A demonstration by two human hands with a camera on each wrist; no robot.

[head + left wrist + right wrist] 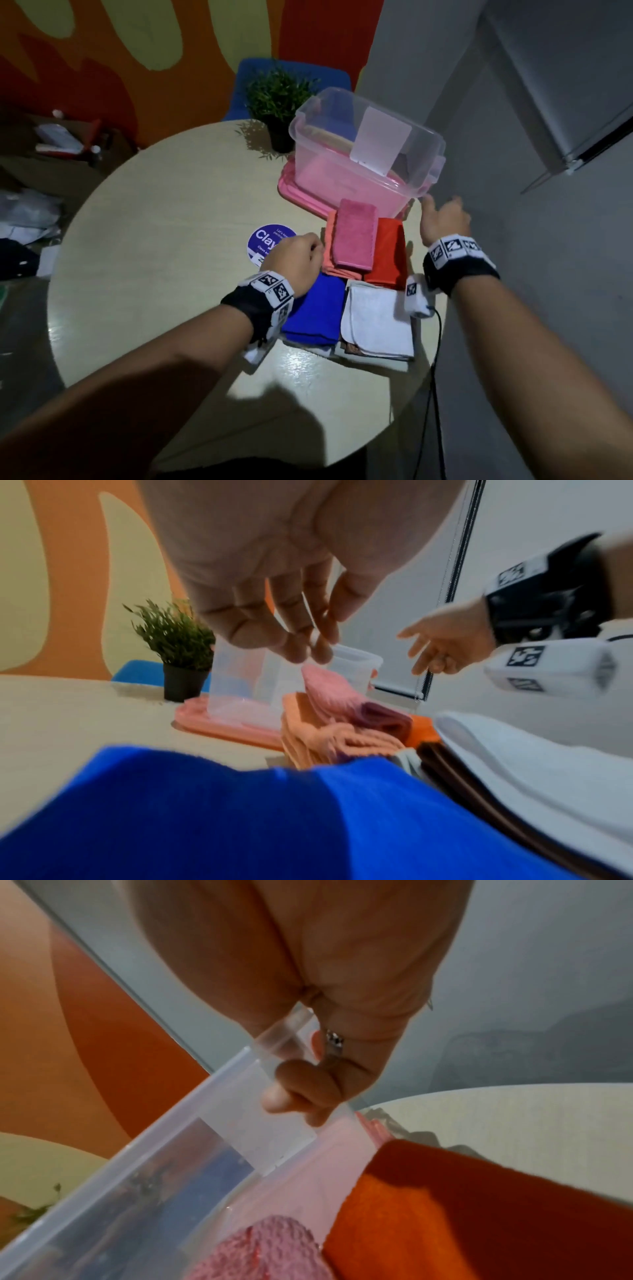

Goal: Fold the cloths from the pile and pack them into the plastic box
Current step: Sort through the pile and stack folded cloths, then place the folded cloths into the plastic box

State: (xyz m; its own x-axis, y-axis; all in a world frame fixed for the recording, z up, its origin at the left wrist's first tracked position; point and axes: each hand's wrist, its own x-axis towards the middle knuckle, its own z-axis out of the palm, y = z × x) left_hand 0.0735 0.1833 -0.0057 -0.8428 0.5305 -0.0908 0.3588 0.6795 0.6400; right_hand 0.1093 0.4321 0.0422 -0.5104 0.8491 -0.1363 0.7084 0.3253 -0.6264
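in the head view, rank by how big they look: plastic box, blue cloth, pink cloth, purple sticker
1. plastic box
2. blue cloth, though the left wrist hides part of it
3. pink cloth
4. purple sticker, partly hidden by the left hand

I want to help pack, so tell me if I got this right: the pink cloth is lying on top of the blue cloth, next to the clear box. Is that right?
Not quite. The pink cloth lies on top of the peach cloth, not the blue cloth, which sits nearer the person. The head view shows it. It is next to the clear plastic box, as you said.
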